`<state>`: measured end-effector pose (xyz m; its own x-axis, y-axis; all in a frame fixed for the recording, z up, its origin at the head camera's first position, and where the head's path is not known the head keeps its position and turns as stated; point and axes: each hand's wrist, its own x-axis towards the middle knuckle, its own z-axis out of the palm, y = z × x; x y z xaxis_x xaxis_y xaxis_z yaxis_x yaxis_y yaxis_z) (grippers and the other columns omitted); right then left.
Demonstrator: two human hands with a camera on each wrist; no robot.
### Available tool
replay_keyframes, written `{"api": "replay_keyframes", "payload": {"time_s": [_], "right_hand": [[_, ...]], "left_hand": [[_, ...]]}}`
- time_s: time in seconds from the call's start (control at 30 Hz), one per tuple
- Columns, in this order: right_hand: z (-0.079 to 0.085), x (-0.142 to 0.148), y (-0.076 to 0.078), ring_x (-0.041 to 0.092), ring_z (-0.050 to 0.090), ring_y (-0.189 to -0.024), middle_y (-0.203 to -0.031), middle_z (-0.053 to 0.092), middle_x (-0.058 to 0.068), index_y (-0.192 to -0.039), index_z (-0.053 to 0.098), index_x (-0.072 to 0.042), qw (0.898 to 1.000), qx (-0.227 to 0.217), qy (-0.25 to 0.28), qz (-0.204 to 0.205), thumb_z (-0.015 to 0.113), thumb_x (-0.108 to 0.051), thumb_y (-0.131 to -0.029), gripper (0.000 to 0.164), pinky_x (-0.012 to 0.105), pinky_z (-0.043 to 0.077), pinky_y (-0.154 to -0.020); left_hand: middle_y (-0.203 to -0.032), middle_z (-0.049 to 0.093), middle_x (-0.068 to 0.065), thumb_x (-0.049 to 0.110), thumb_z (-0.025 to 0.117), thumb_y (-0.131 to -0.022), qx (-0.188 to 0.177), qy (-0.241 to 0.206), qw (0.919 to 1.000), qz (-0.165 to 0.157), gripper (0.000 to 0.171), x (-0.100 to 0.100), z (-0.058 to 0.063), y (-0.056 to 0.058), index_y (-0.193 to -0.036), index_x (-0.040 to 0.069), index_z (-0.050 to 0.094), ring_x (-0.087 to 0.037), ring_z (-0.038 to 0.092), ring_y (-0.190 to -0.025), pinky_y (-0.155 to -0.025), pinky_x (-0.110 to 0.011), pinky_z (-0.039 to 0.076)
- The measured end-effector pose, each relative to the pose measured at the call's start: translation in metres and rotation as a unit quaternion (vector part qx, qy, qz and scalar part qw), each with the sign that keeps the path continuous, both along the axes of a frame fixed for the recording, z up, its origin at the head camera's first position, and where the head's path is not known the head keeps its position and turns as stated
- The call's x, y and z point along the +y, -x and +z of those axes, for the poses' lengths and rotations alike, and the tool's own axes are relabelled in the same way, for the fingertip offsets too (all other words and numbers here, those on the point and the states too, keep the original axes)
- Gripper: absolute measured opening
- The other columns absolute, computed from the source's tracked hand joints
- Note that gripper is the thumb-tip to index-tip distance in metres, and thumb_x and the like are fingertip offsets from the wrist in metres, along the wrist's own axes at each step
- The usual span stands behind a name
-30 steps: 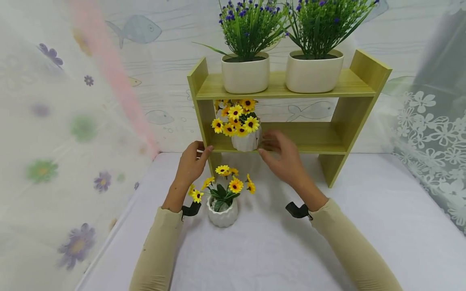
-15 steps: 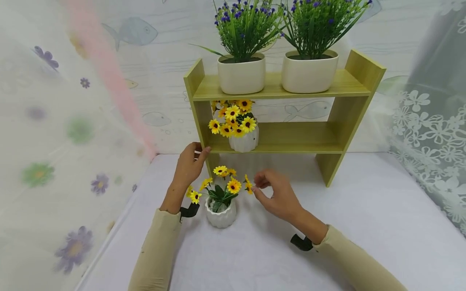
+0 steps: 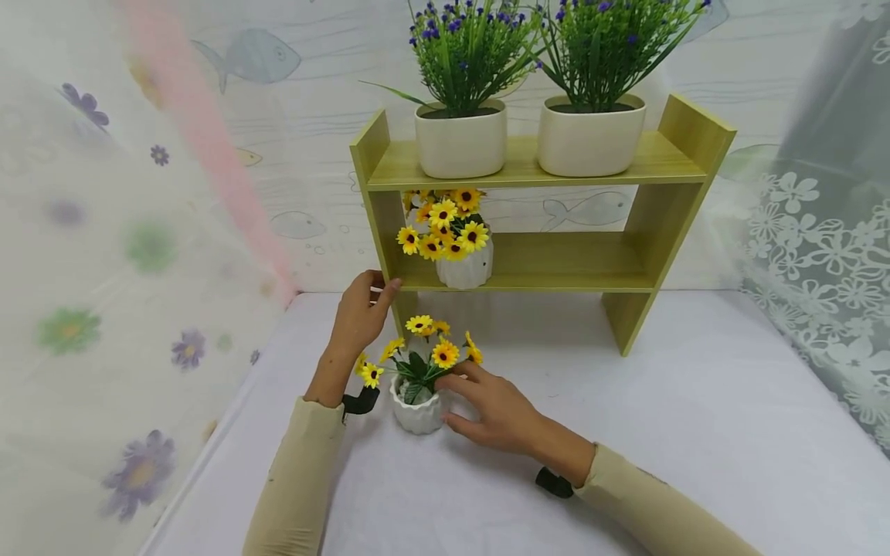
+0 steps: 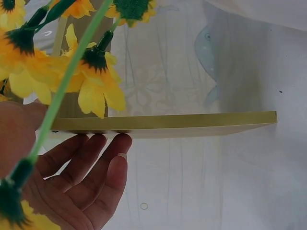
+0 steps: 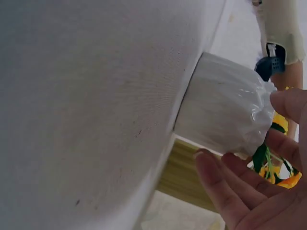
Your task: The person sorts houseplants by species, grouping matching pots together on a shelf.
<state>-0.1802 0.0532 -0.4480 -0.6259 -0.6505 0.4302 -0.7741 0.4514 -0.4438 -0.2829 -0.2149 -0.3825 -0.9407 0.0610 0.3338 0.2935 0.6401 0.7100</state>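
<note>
A small white flowerpot [image 3: 417, 417] with yellow sunflowers stands upright on the white cloth below the shelf. My right hand [image 3: 497, 413] holds its right side, thumb and fingers curved about the pot near the rim. In the right wrist view, the white pot [image 5: 220, 103] lies between thumb and fingers. My left hand [image 3: 360, 313] grips the left side panel of the wooden shelf [image 3: 570, 286]. Fingers press the panel [image 4: 192, 122] in the left wrist view. Another white flowerpot [image 3: 467, 270] with sunflowers stands at the left of the middle board.
Two cream oval planters, the left planter [image 3: 462, 147] and the right planter [image 3: 591, 143], hold purple-flowered greenery on the top board. A patterned curtain [image 3: 139, 324] hangs at the left. Lace fabric [image 3: 820, 232] is at the right. White cloth [image 3: 626, 432] covers the table.
My right hand has left the pot on the middle board, come down toward me and left, and reached the lower pot. My left hand has stayed at the shelf's side panel.
</note>
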Motion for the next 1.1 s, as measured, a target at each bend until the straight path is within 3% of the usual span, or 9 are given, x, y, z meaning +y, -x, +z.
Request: {"api": "replay_keyframes", "payload": {"time_s": [0.1, 0.37, 0.77, 1.1], "right_hand": [[0.000, -0.005, 0.001, 0.019, 0.069, -0.102, -0.132, 0.063, 0.004, -0.133, 0.068, -0.020, 1.000, 0.004, -0.012, -0.007, 0.078, -0.031, -0.097, 0.039, 0.038, 0.061, -0.083], [0.001, -0.021, 0.006, 0.017, 0.067, -0.101, -0.112, 0.069, 0.001, -0.118, 0.071, -0.016, 1.000, -0.001, 0.001, -0.017, 0.082, -0.033, -0.095, 0.031, 0.037, 0.059, -0.084], [-0.001, -0.020, 0.005, 0.019, 0.069, -0.097, -0.099, 0.071, -0.002, -0.103, 0.076, -0.012, 0.992, -0.083, 0.084, -0.032, 0.092, -0.026, -0.085, 0.029, 0.029, 0.064, -0.075], [0.003, -0.011, 0.002, 0.015, 0.069, -0.090, -0.093, 0.071, -0.007, -0.095, 0.077, -0.015, 0.994, -0.074, 0.069, -0.044, 0.094, -0.035, -0.082, 0.029, 0.023, 0.062, -0.070]], "left_hand": [[-0.136, 0.062, -0.017, 0.053, 0.052, -0.110, -0.002, 0.002, 1.0000, 0.004, 0.062, -0.001, 0.001, -0.001, -0.145, 0.002, 0.055, -0.035, 0.067, -0.118, -0.096, -0.053, 0.058], [-0.135, 0.062, -0.017, 0.052, 0.052, -0.110, 0.002, 0.000, 1.0000, 0.006, 0.061, -0.003, 0.001, -0.003, -0.144, 0.002, 0.055, -0.036, 0.067, -0.117, -0.096, -0.054, 0.058], [-0.136, 0.062, -0.017, 0.051, 0.053, -0.110, 0.001, 0.000, 1.0000, 0.000, 0.060, 0.000, 0.000, 0.002, -0.144, 0.001, 0.055, -0.034, 0.067, -0.116, -0.094, -0.052, 0.059], [-0.134, 0.062, -0.016, 0.049, 0.054, -0.110, -0.001, -0.004, 1.0000, 0.001, 0.058, 0.001, 0.000, 0.002, -0.144, 0.001, 0.055, -0.031, 0.067, -0.115, -0.093, -0.049, 0.061]]}}
